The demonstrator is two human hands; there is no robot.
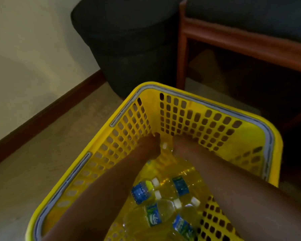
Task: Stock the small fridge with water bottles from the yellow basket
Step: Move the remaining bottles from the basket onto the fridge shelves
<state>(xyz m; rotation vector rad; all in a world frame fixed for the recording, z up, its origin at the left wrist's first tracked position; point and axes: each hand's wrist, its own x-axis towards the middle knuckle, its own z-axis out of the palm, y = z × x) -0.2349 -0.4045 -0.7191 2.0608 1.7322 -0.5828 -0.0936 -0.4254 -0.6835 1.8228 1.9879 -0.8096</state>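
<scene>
A: Left hand [150, 145] curls round a clear plastic white-capped water bottle [165, 147] in the far corner of the yellow perforated plastic basket [189, 108]; right hand [180, 145] is alongside, grip unclear.
B: Progress?
A: Likely early: several blue-labelled bottles [156, 214] lie inside; fridge unseen.

Dim indoor light, soft motion blur, wide-angle bending at edges.

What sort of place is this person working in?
Likely a hotel room or lounge, though unsure: carpeted floor, a wooden-framed seat with a dark cushion, and a dark round bin beside a cream wall.
</scene>
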